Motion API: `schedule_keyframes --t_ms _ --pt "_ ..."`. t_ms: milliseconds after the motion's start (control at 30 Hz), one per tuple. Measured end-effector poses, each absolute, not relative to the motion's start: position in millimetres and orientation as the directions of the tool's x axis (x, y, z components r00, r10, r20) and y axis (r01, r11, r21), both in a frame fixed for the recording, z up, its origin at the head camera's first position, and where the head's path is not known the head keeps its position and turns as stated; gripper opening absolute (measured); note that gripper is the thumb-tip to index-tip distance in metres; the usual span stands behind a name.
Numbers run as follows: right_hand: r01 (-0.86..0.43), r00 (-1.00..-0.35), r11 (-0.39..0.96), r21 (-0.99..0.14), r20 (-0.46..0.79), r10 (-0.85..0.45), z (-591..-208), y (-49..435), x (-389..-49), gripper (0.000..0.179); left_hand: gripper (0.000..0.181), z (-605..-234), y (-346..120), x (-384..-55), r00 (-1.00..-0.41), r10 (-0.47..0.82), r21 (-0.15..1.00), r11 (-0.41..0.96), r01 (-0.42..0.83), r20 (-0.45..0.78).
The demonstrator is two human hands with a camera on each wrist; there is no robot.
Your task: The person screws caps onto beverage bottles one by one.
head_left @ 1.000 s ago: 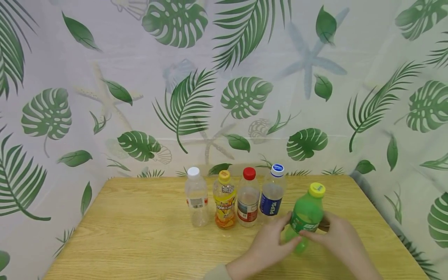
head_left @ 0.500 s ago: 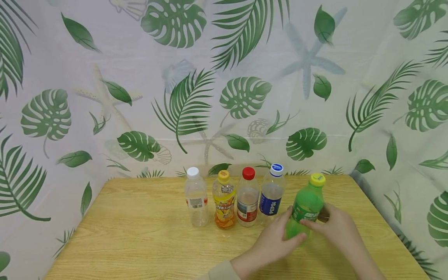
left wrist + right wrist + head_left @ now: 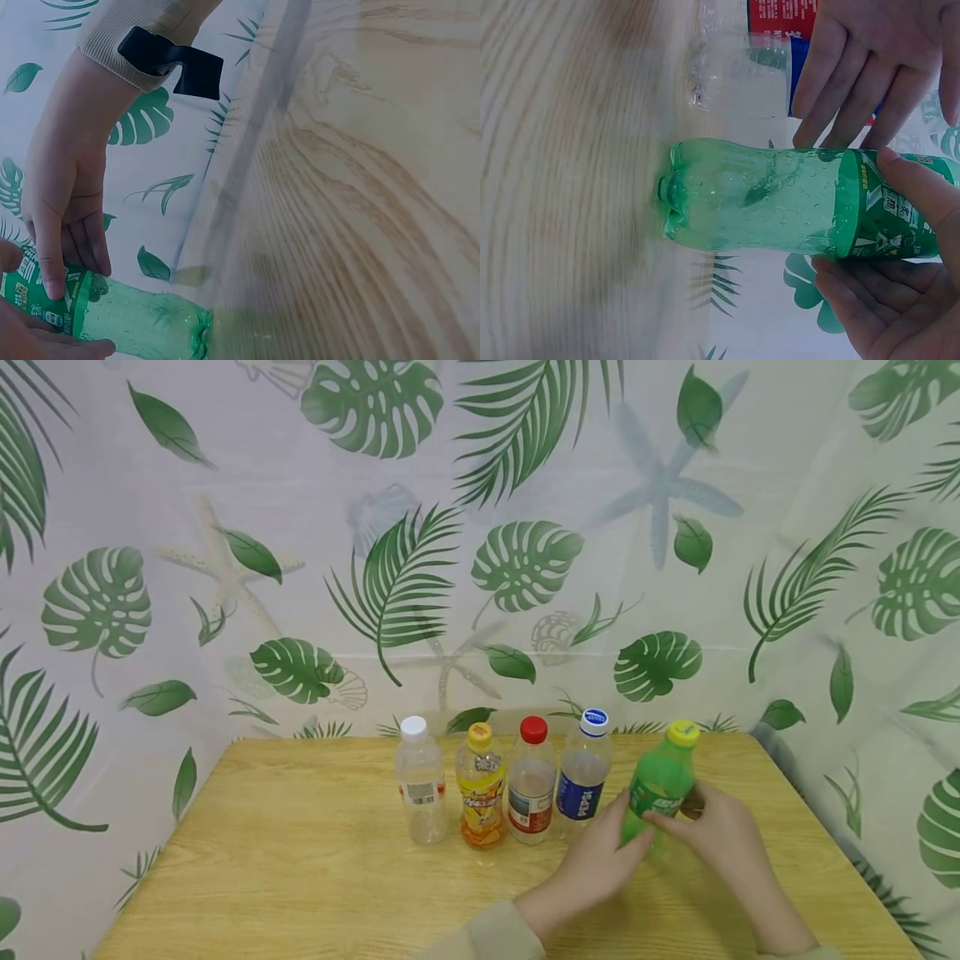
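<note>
A green plastic soda bottle (image 3: 662, 777) with a yellow cap is upright, leaning slightly right, at the right end of a row of bottles. My right hand (image 3: 720, 839) grips its label, thumb in front and fingers round the far side. The fingers of my left hand (image 3: 588, 864) touch its left side and are fairly straight, as the right wrist view shows of the left hand (image 3: 877, 67). There the green bottle's base (image 3: 676, 191) is at or just above the tabletop; contact is unclear. Nearest on the left stands a Pepsi bottle (image 3: 581, 785) with a blue-and-white cap.
Further left in the row stand a red-capped bottle (image 3: 531, 802), an orange drink bottle (image 3: 482, 802) with an orange-yellow cap, and a white-capped clear bottle (image 3: 422, 785). They stand on a wooden table (image 3: 300, 860) against a leaf-patterned cloth (image 3: 300, 568).
The green bottle has moved away from me, towards the row, and turned slightly. Both hands have travelled with it. The other bottles have stayed where they were.
</note>
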State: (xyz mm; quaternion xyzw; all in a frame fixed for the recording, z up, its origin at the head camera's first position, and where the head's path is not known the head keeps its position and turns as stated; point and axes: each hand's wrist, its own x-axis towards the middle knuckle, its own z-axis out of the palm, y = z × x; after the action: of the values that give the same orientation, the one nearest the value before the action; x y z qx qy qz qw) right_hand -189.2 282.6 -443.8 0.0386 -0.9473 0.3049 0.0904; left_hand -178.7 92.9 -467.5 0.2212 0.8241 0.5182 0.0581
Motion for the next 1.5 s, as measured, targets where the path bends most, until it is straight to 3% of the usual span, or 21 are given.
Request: schedule_keyframes --t_ms 467,1500 --pt "-0.149 -0.972 0.813 -0.563 0.233 -0.016 -449.6 283.8 -204.0 0.06 0.07 -462.6 99.7 -187.9 -0.913 0.393 0.857 0.428 0.288 0.111" --pt "-0.162 -0.967 0.769 -0.618 0.253 -0.001 -456.9 267.1 -211.5 0.054 0.07 -454.3 94.2 -182.1 -0.937 0.347 0.877 0.436 0.201 0.043"
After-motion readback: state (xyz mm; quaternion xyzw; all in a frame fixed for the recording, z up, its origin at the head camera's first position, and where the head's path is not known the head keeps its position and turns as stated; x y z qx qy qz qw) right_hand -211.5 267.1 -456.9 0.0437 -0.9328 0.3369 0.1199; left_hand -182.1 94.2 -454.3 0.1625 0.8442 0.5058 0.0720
